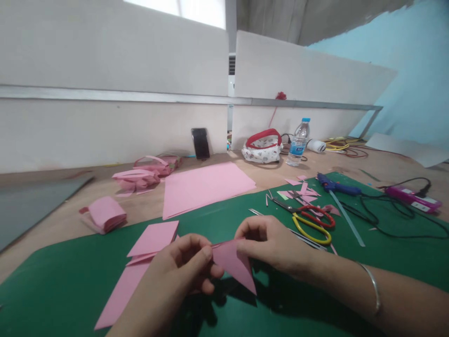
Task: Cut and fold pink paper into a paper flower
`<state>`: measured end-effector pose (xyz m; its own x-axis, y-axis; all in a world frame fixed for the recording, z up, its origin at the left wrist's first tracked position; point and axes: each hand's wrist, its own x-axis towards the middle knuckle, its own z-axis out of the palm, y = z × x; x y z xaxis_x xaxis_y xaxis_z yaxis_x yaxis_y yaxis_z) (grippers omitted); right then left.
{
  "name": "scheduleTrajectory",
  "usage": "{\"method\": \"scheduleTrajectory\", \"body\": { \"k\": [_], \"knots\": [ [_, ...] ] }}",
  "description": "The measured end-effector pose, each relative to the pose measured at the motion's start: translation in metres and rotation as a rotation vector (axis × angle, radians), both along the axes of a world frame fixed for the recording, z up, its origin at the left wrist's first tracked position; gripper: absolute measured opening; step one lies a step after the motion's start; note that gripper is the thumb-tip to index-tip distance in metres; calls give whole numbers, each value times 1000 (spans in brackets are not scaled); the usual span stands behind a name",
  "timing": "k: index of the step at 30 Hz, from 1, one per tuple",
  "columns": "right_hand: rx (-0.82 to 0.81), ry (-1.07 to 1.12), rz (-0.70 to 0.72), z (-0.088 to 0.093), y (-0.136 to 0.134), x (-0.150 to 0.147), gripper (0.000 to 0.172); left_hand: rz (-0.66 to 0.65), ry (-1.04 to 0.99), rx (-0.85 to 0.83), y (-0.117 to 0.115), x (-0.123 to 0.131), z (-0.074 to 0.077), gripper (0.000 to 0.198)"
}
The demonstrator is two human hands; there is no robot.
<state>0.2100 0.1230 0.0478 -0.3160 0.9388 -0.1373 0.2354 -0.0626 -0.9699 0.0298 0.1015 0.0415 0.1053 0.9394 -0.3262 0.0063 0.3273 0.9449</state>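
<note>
Both my hands hold a small folded piece of pink paper just above the green cutting mat. My left hand pinches its left end with curled fingers. My right hand grips its upper right edge, fingers closed. Cut pink paper pieces lie on the mat right beside my left hand, and a longer pink strip runs under my left wrist.
A large pink sheet lies beyond the mat. Scissors with yellow and red handles, a blue glue gun and black cables sit to the right. Folded pink paper, a pouch, a water bottle and a phone stand further back.
</note>
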Motion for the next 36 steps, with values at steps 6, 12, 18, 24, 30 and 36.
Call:
{"method": "scheduleTrajectory", "body": {
  "k": [6, 12, 18, 24, 30, 36],
  "knots": [
    [-6, 29, 14, -9, -1, -3, 8, -83, 178, 151, 5, 2, -12, 17],
    [49, -35, 54, -8, -2, -2, 7, -148, 188, 69, 7, 1, -13, 23],
    [23, -27, 9, -7, -1, -1, 9, -74, 130, 19, 1, 3, -8, 22],
    [-4, 39, -39, -5, 0, -1, 12, -122, 120, 80, 1, 2, -7, 19],
    [-60, 193, -62, -5, 0, -3, 13, -125, 104, 95, 1, 0, -5, 17],
    [-57, 250, 12, -8, 4, 4, 11, -105, 95, 105, 0, 0, 0, 19]
  ]
}}
